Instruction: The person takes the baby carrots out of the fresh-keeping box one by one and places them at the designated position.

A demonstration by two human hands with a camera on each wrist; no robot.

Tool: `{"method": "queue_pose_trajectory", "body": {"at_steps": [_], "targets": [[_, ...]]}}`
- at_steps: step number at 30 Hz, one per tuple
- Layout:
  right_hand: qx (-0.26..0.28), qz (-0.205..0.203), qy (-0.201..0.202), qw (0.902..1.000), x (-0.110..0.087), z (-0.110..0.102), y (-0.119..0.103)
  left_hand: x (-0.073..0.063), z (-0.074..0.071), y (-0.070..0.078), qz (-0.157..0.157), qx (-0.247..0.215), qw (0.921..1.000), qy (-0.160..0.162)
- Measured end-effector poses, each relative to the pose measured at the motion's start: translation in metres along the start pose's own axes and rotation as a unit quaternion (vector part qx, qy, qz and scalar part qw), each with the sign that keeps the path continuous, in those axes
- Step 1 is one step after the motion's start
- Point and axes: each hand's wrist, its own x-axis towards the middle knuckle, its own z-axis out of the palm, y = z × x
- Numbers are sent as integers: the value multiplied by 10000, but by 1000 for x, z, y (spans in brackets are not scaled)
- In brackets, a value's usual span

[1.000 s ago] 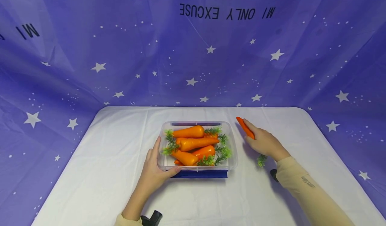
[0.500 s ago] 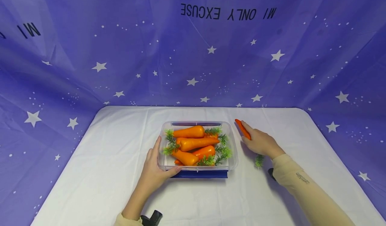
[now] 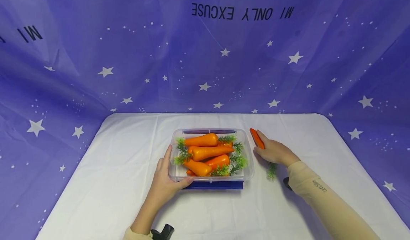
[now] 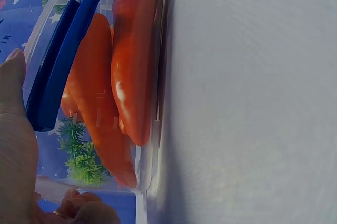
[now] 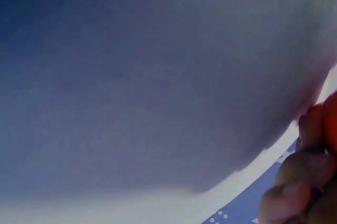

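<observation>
A clear plastic box (image 3: 250,168) with blue side clips sits mid-table, holding several orange toy carrots (image 3: 208,153) with green leafy tops. My left hand (image 3: 164,183) grips its front left corner, thumb at the front rim and fingers along the left side. In the left wrist view, carrots (image 4: 134,61) show through the clear wall beside the blue clip (image 4: 66,50). To the right of the box, my right hand (image 3: 275,152) holds another carrot (image 3: 257,139) from above. Its tip points away and its leafy top (image 3: 271,171) hangs out below the palm, which hides the middle.
A white cloth covers the table (image 3: 96,183). Behind and at both sides hangs a purple curtain (image 3: 160,55) with white stars and printed letters. A black device (image 3: 162,232) is strapped at the left wrist.
My right hand, with the carrot, has moved slightly left and nearer to me, closer to the box. The left hand keeps its grip on the box.
</observation>
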Motion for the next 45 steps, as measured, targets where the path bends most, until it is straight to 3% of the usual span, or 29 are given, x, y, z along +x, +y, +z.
{"method": "queue_pose_trajectory", "body": {"at_steps": [14, 21, 27, 31, 35, 39, 45], "targets": [[-244, 358, -592, 9973, -1, -1, -3, -2, 1, -1, 3, 42, 10000, 31], [-226, 380, -630, 9970, -3, 2, 0, -2, 0, -1, -22, 30, 10000, 21], [-566, 320, -449, 9969, -5, -1, -2, -3, -1, 1, -35, 16, 10000, 31], [-1175, 236, 29, 9928, -9, -4, -6, -3, -1, 1, -13, 24, 10000, 40], [-1569, -50, 930, 9832, -17, -15, -11, -2, 0, 0, 30, 39, 10000, 58], [-1337, -590, 1681, 9749, -21, -30, -18, -1, 1, -1, 85, 124, 9998, 99], [-856, -1131, 2245, 9641, -26, -41, -37, -1, 0, 1, 77, 200, 9997, 74]]}}
